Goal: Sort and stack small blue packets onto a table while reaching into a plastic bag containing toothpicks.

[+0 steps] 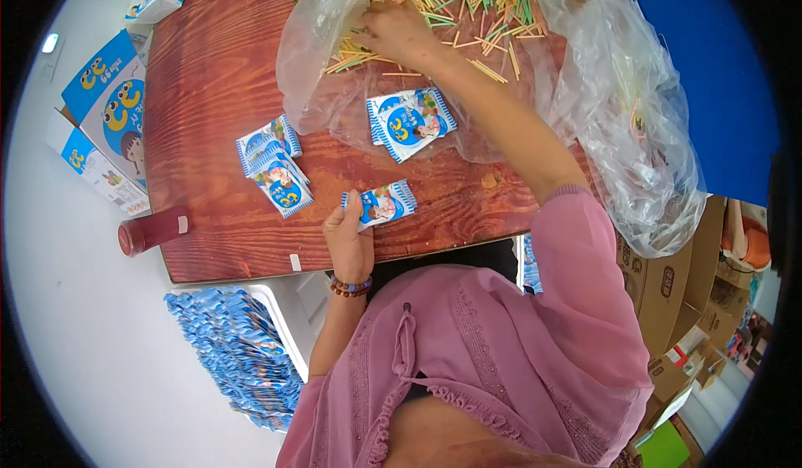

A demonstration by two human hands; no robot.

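My left hand point(349, 236) is closed on the near edge of a small blue and white snack packet point(388, 206), thumb on top, just above the table's front edge. At the far side, my right hand point(396, 32) reaches to the left part of a loose heap of thin pastel sticks point(480, 4), pink, yellow, green and orange. Its fingers are bent down among the sticks, and what they pinch is hidden. The heap lies on a clear plastic bag point(313, 71), opened out. Between my hands rests a small stack of packets point(409, 124); more packets point(280, 182) overlap to the left.
The reddish wooden table point(217, 75) has a red cylindrical container point(154, 231) at its left corner. A printed display box point(109, 117) stands beyond the left edge. Below, many packets point(238, 355) fill a white bin. Crumpled plastic point(635, 134) hangs over the right side near cardboard boxes point(668, 284).
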